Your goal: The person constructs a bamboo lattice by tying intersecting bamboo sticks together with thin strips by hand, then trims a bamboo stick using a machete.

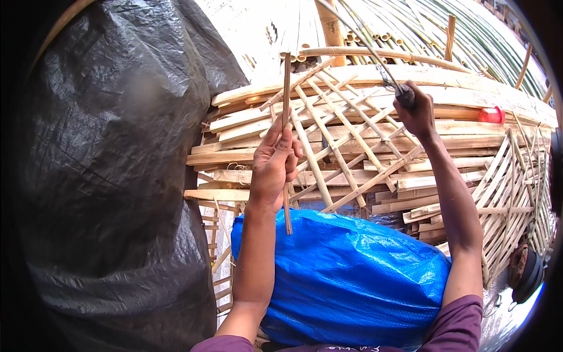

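Observation:
My left hand [278, 151] is closed around a narrow bamboo strip [287, 85], which stands nearly upright and pokes out above and below the fist. Raised at the right, my right hand [417, 110] grips the dark handle of a long knife [384, 66]; its thin blade, seen almost edge-on, slants up and left past the top of the view. The knife is apart from the strip. Between and beyond both hands lies a crisscross bamboo lattice [335, 136], resting on stacked split bamboo. Blue plastic sheeting [352, 270] covers my lap.
Black plastic sheeting [117, 176] hangs along the left. Split bamboo pieces [469, 97] lie stacked across the middle, with a red cup-like container [492, 114] on them. Another lattice bundle [507, 193] is at the right, near a dark shoe-like object [526, 273]. Green bamboo poles [434, 29] lie behind.

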{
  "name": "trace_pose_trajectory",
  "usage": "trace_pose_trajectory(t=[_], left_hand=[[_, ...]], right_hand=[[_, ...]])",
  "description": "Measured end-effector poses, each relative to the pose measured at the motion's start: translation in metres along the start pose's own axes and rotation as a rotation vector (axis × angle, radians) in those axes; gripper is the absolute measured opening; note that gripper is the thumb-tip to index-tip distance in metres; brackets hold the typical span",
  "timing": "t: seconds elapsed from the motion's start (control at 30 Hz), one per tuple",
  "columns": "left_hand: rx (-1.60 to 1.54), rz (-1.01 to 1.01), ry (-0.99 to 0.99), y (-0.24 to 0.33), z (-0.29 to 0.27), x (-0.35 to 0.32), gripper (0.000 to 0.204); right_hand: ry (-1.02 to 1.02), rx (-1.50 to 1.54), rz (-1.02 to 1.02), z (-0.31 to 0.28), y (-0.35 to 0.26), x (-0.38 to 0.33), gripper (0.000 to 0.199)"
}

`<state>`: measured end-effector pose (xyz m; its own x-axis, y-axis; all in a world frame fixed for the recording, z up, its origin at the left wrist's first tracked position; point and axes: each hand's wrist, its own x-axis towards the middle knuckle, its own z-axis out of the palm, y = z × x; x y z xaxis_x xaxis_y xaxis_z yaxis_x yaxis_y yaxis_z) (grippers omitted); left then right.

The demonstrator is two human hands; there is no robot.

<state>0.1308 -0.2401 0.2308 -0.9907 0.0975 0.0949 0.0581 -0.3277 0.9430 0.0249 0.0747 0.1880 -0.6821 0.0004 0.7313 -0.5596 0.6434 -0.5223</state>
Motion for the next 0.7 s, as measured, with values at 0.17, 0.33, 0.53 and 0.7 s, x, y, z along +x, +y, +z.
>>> trace_pose_trajectory(t=[0.17, 0.33, 0.53, 0.7], left_hand=[[0.026, -0.016, 0.044, -0.006, 0.010, 0.002, 0.044], [0.039, -0.084, -0.031, -0.007, -0.002, -0.002, 0.038], [-0.052, -0.067, 0.025, 0.004, 0.016, -0.011, 0.018], [-0.032, -0.087, -0.075, 0.003, 0.002, -0.013, 0.042]], right_hand=[[-0.163, 0.092, -0.340, 0.031, -0.063, 0.006, 0.011], [-0.175, 0.033, -0.496, 0.050, -0.094, 0.003, 0.010], [-0.187, -0.004, -0.540, 0.052, -0.100, 0.002, 0.013], [-0.232, -0.077, -0.557, 0.048, -0.102, 0.004, 0.021]])
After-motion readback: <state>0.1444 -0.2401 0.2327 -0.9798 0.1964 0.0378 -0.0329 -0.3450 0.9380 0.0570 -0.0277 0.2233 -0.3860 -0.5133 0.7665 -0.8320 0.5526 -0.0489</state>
